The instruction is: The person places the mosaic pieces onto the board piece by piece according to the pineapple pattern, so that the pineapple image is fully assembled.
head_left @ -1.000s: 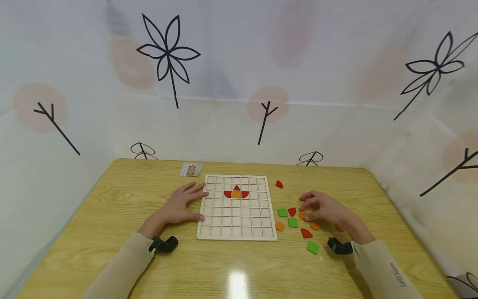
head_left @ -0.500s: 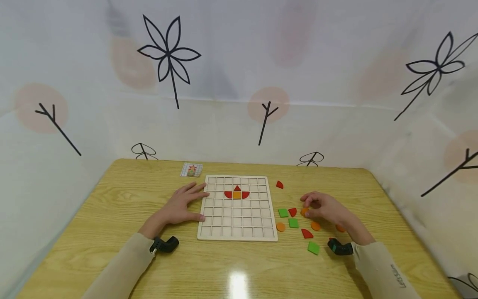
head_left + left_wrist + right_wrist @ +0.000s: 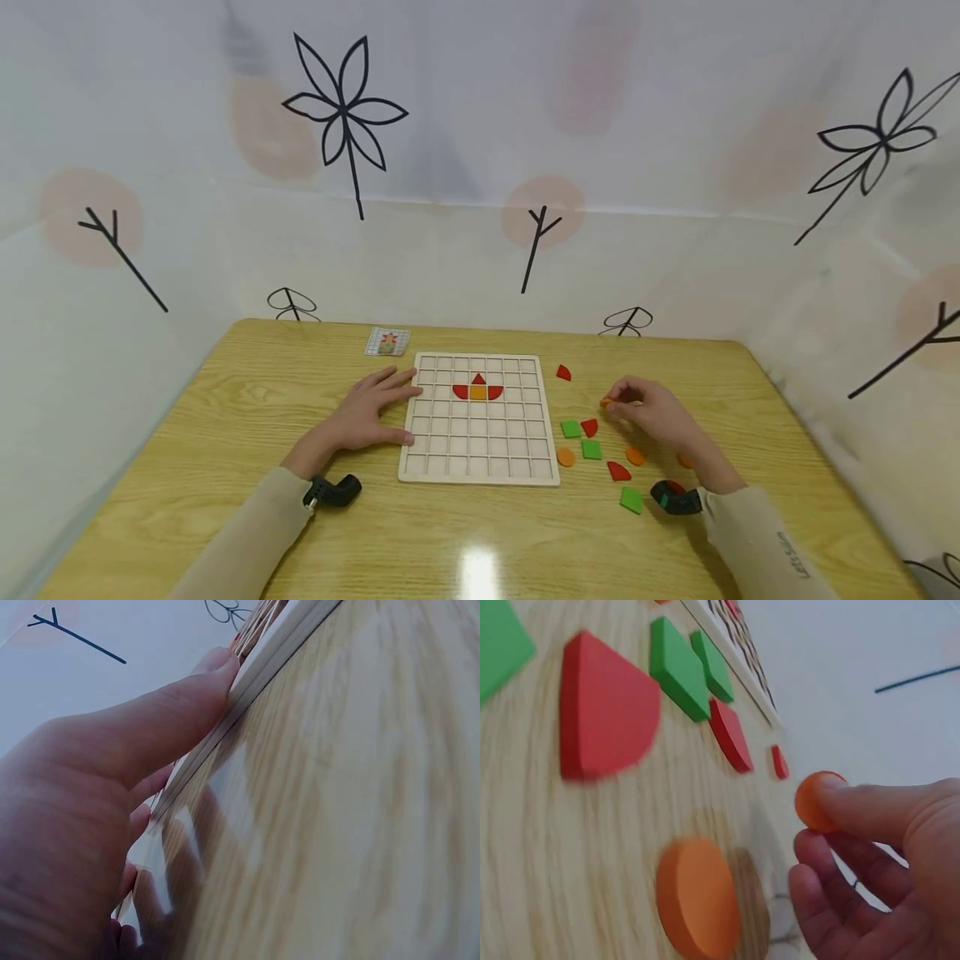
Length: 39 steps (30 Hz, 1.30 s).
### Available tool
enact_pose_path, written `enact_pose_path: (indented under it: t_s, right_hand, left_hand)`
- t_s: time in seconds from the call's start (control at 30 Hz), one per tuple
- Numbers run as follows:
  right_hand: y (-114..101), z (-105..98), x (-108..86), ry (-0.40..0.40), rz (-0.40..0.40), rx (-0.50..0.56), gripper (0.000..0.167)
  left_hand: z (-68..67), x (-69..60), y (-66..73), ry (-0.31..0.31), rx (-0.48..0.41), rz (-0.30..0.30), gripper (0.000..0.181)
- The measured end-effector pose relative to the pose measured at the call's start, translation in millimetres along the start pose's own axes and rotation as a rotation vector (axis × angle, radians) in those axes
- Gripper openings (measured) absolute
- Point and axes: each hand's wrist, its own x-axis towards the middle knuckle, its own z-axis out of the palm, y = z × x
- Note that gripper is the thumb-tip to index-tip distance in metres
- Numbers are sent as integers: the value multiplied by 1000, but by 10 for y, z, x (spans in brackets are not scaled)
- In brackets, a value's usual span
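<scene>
The right hand (image 3: pixel 656 412) pinches an orange disc (image 3: pixel 815 802) between thumb and fingers, lifted off the desk (image 3: pixel 375 550), to the right of the board (image 3: pixel 455 446). The left hand (image 3: pixel 366 415) grips nothing; its fingers are spread, with the thumb and some fingertips touching the board's left edge. In the left wrist view, the thumb lies on the pale rim.

On the board's grid, an orange square (image 3: pixel 477 392) sits between two red quarters (image 3: pixel 461 392) (image 3: pixel 496 392), and a red triangle (image 3: pixel 478 379) stands directly beyond it, point away from the person.

Loose pieces lie on the desk to the board's right. Two green squares (image 3: pixel 571 429) (image 3: pixel 592 450) and a red piece (image 3: pixel 590 427) are close together, with a loose disc (image 3: pixel 566 457) just beside the rim. Another red piece and a third green square lie nearer the person, and a lone red wedge (image 3: pixel 564 373) lies farther off. Two more discs lie near the right forearm, one partly hidden by the wrist.

A small card (image 3: pixel 387 342) with a coloured figure lies beyond the left hand. Behind the desk hangs a white cloth (image 3: pixel 450 267) with black plant drawings.
</scene>
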Motion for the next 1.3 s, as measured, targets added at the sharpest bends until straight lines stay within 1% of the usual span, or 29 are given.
enact_pose_path:
  t_s: [0.1,0.27,0.4,0.57,0.87,1.0,1.13,1.2,1.3]
  right_hand:
    - [-57,94,48,55,-11,3,8]
    - [-184,260,127,75,-32,86,12]
    - [-268,377,204,67,-48,155,17]
    - [-394,535,324,49,-61,204,19]
    - [-647,816,542,19,-84,200,15]
    - [-767,943,631,-4,-73,218,13]
    - [-834,1078,704,-18,-89,227,12]
    - [-836,1140,728,-31,-105,263,13]
    - [-818,1221,745,-56,-117,347,14]
  left_hand:
    - [1,0,0,2,-4,-3,79]
    - [2,4,7,2,-6,-4,79]
    - [4,10,11,-1,-8,-3,79]
    - [7,23,9,-2,-8,0,80]
    - [-4,50,0,-1,2,18,79]
    - [-7,45,1,-1,3,14,79]
    - [-7,37,10,-2,0,4,80]
    - [-8,34,16,-3,-5,1,80]
    - [-6,29,23,-3,-7,-3,80]
